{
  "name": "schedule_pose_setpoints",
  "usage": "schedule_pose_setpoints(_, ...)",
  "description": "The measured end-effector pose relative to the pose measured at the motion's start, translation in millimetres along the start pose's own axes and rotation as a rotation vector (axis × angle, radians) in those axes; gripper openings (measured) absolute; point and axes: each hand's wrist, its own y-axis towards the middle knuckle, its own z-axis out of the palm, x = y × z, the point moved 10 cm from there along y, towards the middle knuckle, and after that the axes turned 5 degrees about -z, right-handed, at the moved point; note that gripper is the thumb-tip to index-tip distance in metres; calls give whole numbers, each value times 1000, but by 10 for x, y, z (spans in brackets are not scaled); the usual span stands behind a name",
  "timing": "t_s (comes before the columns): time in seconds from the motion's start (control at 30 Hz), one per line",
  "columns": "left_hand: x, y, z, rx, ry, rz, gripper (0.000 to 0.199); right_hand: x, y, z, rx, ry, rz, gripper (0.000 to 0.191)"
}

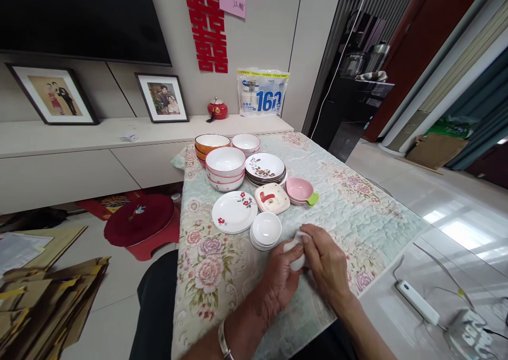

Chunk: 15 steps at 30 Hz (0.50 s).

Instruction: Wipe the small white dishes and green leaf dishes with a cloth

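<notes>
My left hand (278, 275) is closed around a small white bowl (297, 263), largely hidden by my fingers. My right hand (327, 259) bends over the same bowl, its fingers pressing a thin white tissue-like piece (303, 235) against it. Just left of my hands stands a stack of small white bowls (266, 228). Beyond them are flowered white plates (234, 212), a squarish cartoon dish (273, 198) and pink bowls (300, 189) with a green leaf-shaped handle.
Farther back on the floral-covered table (210, 291) stand white bowls with pink rims (225, 161), orange bowls (201, 149) and brown-flowered plates (265, 166). A printed bag (262, 92) and a red jar (217, 109) rest on the cabinet. A power strip (417, 302) lies at the right.
</notes>
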Motion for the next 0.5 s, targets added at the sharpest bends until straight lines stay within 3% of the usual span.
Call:
schedule_pose_setpoints(0.07,-51,-7,49,46,-14,47,28,158,-97,1,-8,32,-118,26)
schedule_pose_setpoints(0.13,-36,-9,37,34,-23,38,28,121,-139,-63,-35,28,-147,26)
schedule_pose_setpoints(0.27,39,0,-61,-51,-35,-11,38,-370,-113,-256,-106,-59,81,24)
schedule_pose_setpoints(0.33,38,8,-78,-58,-28,-5,40,-461,-100,-278,-100,-52,129,25)
schedule_pose_setpoints(0.5,26,5,-48,-11,0,-12,37,-67,-115,-227,-64,-25,-17,12)
